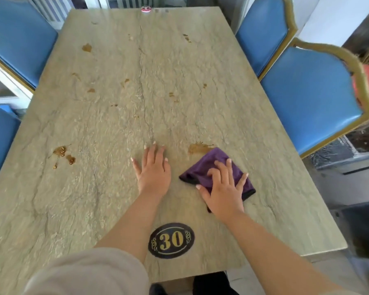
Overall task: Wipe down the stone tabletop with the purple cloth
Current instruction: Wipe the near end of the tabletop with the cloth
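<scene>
The stone tabletop (115, 116) is greenish-grey with a rough veined surface and several brown stains. A purple cloth (202, 167) lies bunched on it at the near right, its far corner touching a brown smear (198, 148). My right hand (224, 188) presses flat on the cloth with fingers spread. My left hand (155, 169) rests flat on the bare stone just left of the cloth, fingers apart, holding nothing.
A brown spill with crumbs (62, 154) sits at the near left, and smaller stains dot the far half. A black oval "30" plate (171, 240) marks the near edge. Blue padded chairs (309, 96) flank both long sides. A small round red-and-white object (146, 10) sits at the far edge.
</scene>
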Motion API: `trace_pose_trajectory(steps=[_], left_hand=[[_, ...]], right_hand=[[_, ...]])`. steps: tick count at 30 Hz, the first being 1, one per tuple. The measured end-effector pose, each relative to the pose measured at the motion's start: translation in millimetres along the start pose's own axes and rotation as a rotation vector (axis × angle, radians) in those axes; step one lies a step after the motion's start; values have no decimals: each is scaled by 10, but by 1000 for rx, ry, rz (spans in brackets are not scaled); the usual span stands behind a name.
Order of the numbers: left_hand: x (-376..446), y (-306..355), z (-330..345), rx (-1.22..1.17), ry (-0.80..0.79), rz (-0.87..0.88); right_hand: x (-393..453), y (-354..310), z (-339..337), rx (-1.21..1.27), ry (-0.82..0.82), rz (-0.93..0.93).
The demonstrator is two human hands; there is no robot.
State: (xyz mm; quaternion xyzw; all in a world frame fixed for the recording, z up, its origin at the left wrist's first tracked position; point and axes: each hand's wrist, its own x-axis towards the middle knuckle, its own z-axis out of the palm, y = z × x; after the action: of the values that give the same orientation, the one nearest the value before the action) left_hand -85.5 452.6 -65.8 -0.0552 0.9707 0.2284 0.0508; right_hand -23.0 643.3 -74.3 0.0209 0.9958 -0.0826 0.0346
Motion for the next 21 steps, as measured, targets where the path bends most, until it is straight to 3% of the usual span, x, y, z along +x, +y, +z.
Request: trace_pose_trajectory(steps=[4,6,8,11,13,15,18,19,21], left_hand=[[70,-19,58,79,33,-12],[51,-20,76,76,50,-9],[47,-17,85,41,91,-18],[50,-18,96,-36,150,-49],[46,-22,107,-39,173,-61],[50,-30,124,-16,173,-62],[57,-25,137,-4,188,-65],[58,-21,139,1,194,-66],[43,-7,126,-24,210,-58]], right_hand=[[751,75,-88,-2,-100,202],[992,-98,-91,15,-117,184],[1098,-311,-20,-10,-99,-39],[1224,-378,20,-26,-85,-612],[1512,-240,-46,-7,-119,-792],[1848,-143,-81,14,-103,-632],[2240,-354,-96,50,-90,-166],[2283,-507,-85,33,-101,-102],[2206,-788,-66,-3,-130,-195]])
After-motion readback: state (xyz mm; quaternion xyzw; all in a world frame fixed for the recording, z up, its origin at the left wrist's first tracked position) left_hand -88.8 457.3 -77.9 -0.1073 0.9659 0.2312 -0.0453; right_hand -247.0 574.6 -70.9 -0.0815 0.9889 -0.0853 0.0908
